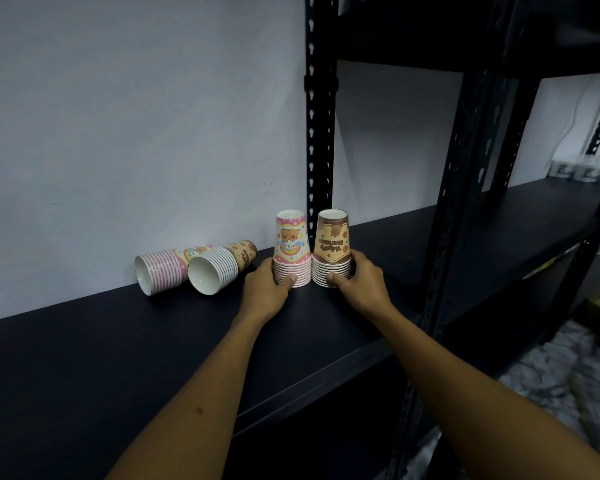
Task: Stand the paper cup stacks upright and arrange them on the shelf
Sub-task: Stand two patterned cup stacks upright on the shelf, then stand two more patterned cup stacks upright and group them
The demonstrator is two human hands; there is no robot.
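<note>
Dark, matte shelf (118, 358) running along a pale, smooth wall (136, 116), framed by black perforated metal uprights (321, 133). Two paper cup stacks stand mouth-down near the back, touching or almost touching. On the left, the pink stack (290, 247), polka-dot band up top, cartoon print upside down, ribbed rims layered at its base. Right beside it, the brown stack (332, 247), tapered the same way, lettering inverted.

Left hand (269, 292) grips the pink stack low down, fingers curled round its far side, thumb pressed on the front rims. Right hand (359, 287) holds the brown stack likewise, fingers wrapped round the right of the rims, thumb at the front.

Further left, two more stacks lie on their sides against the wall: a pink striped stack (160, 271), white mouth open toward us, and just beside it, a tan stack (219, 268), overlapping it in view, its rolled white rims fanned out.
</note>
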